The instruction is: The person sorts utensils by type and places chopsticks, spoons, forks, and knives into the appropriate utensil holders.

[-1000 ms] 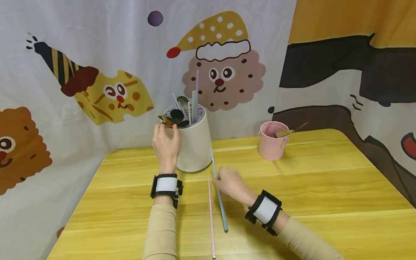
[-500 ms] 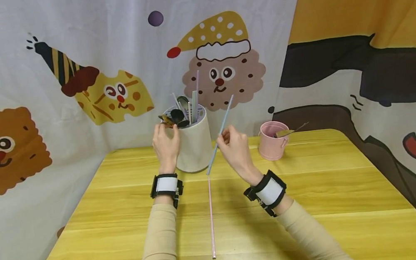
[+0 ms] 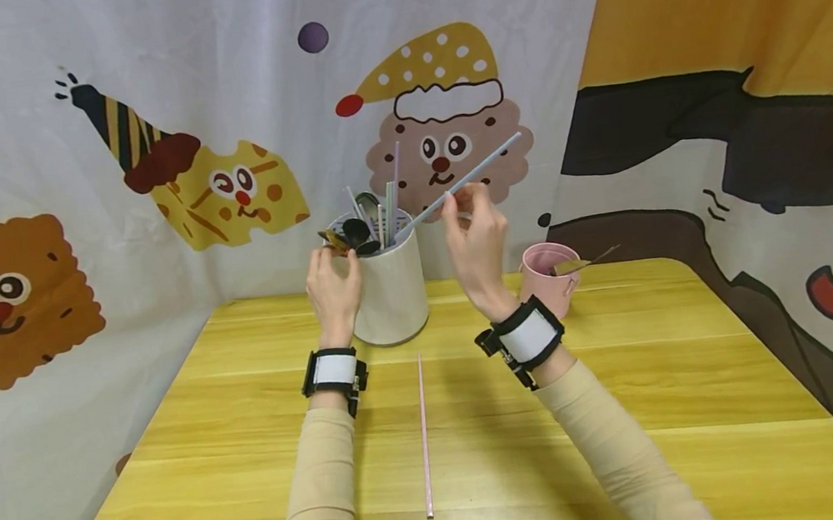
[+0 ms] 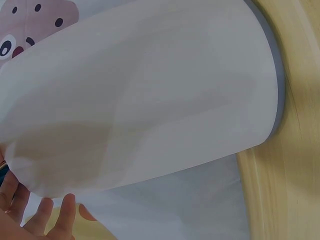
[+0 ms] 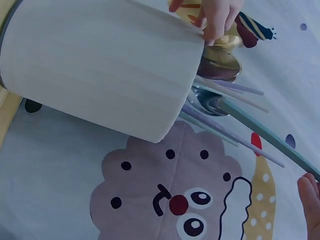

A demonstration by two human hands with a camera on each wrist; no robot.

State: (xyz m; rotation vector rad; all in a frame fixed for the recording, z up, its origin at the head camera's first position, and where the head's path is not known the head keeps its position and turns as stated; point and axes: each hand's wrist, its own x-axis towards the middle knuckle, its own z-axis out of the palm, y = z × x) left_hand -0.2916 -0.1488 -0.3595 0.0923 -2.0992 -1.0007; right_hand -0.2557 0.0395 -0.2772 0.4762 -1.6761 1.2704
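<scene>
My right hand (image 3: pixel 479 246) pinches a light blue chopstick (image 3: pixel 486 163) near its middle, raised to the right of a white utensil holder (image 3: pixel 390 300). The chopstick slants down to the left, its lower tip at the holder's top; whether it is inside a slot I cannot tell. In the right wrist view the fingertips (image 5: pixel 309 192) show at the edge on the chopstick (image 5: pixel 270 135). My left hand (image 3: pixel 334 293) grips the holder's left rim, beside the dark and gold spoons (image 3: pixel 355 232). A pink chopstick (image 3: pixel 424 443) lies on the table in front.
Several pale and purple chopsticks (image 3: pixel 396 174) stand in the holder with the spoons. A small pink bucket (image 3: pixel 546 293) holding a gold utensil (image 3: pixel 571 266) stands at the back right, partly behind my right wrist. A printed cloth (image 3: pixel 232 68) hangs behind the wooden table (image 3: pixel 661 370).
My right hand has picked the blue chopstick up off the table and carried it up to the holder's top, swinging its lower end toward the holder. The left hand has stayed at the rim.
</scene>
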